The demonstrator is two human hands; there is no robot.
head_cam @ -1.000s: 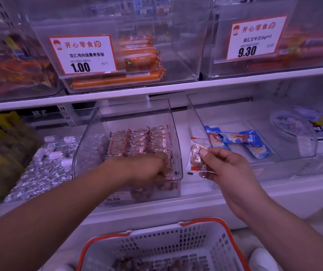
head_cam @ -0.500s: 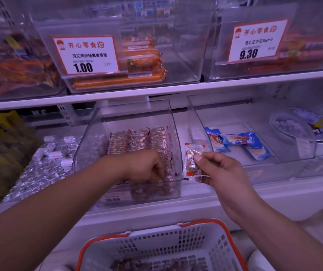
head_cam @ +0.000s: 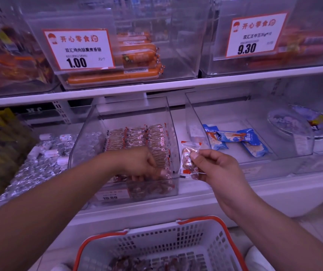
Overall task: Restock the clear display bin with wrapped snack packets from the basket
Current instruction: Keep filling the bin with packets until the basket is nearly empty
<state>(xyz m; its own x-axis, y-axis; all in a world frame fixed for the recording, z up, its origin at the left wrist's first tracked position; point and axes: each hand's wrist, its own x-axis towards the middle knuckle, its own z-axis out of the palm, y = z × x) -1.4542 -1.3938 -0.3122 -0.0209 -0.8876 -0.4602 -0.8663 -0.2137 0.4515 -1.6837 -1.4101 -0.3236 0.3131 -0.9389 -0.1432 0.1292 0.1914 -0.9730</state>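
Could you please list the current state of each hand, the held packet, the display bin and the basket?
left hand: inside the bin, fingers curled among the front packets.
right hand: pinching one packet.
snack packet: held upright just right of the bin, outside it.
clear display bin: open-topped, partly filled with rows of packets.
basket: below the shelf, packets left in it.

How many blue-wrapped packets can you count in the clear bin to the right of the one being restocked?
3, all on the floor of the right-hand bin: one at the left, one lying across the middle, one at the right. They overlap, so more may be hidden.
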